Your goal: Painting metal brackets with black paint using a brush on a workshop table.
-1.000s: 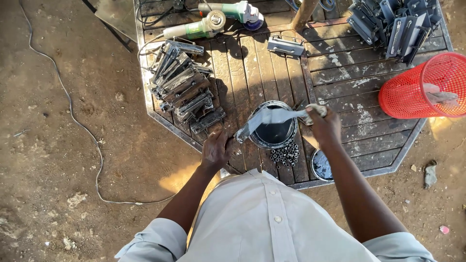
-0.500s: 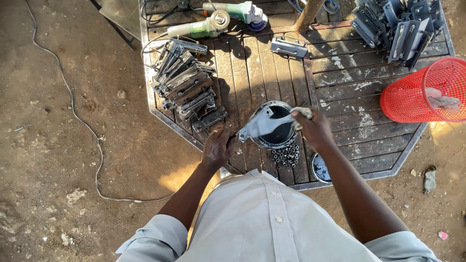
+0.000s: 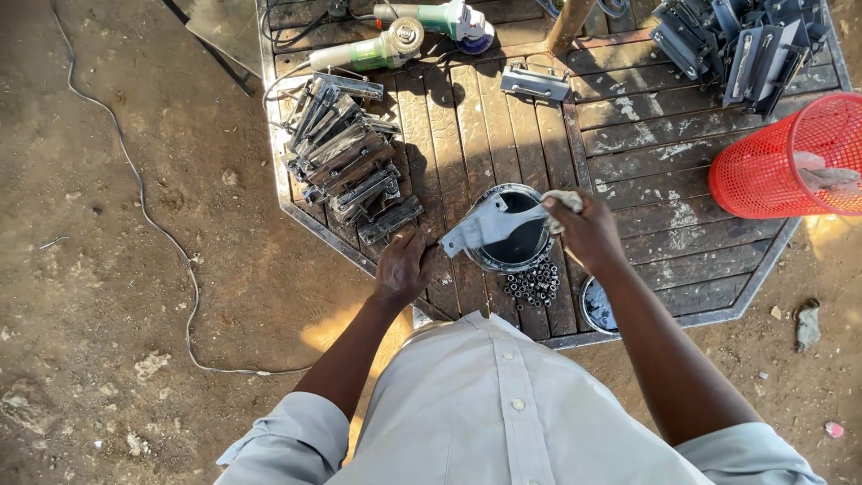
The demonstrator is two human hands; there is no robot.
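Note:
My right hand (image 3: pixel 584 229) grips a flat grey metal bracket (image 3: pixel 480 227) together with a bit of rag, holding it over a round tin (image 3: pixel 514 262) of dark liquid on the wooden table. My left hand (image 3: pixel 401 268) rests palm down on the table's near edge, beside the lowest piece of a stack of metal brackets (image 3: pixel 346 162). A small heap of dark nuts (image 3: pixel 534 285) lies just in front of the tin.
The slatted octagonal table (image 3: pixel 646 153) carries two green angle grinders (image 3: pixel 395 40), a single bracket (image 3: pixel 535 83), more brackets at the far right (image 3: pixel 741 40), a red mesh basket (image 3: pixel 781 162) and a tin lid (image 3: pixel 597 305). A cable (image 3: pixel 153 224) trails over the dirt at left.
My right hand has brought the bracket lower and closer over the tin. My left hand has stayed on the table edge.

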